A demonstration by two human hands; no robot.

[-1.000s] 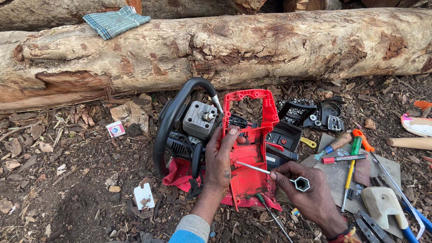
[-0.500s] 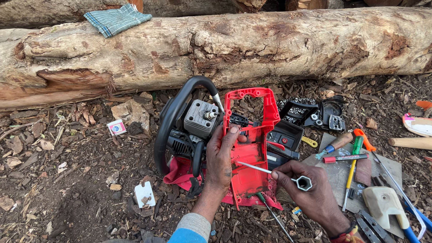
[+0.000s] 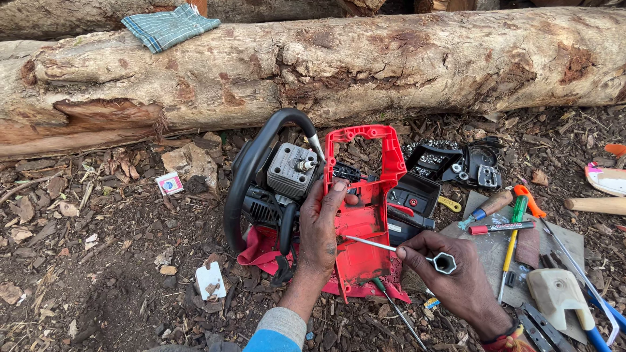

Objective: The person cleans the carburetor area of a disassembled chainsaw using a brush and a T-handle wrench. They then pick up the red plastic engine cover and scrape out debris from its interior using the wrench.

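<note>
A partly stripped chainsaw lies on the ground: a red plastic body [image 3: 365, 189], a black loop handle [image 3: 251, 166] and a grey engine cylinder [image 3: 292, 168]. My left hand [image 3: 321, 229] presses flat on the red body beside the engine, fingers stretched toward the black parts at its top. My right hand [image 3: 450, 277] grips a metal socket wrench [image 3: 445, 262] by its hexagonal end; its thin shaft points left onto the red body. A red cloth [image 3: 264, 251] lies under the saw.
A thick log [image 3: 391, 65] lies across the back with a checked cloth [image 3: 171, 26] on it. Black saw covers [image 3: 450, 163], screwdrivers [image 3: 495, 205], a red marker [image 3: 499, 228], a cream plastic part [image 3: 554, 293] and a small white piece [image 3: 210, 280] lie on bark-strewn soil.
My right hand has shifted the wrench slightly, its tip staying on the red body. My left hand keeps its place on the saw.
</note>
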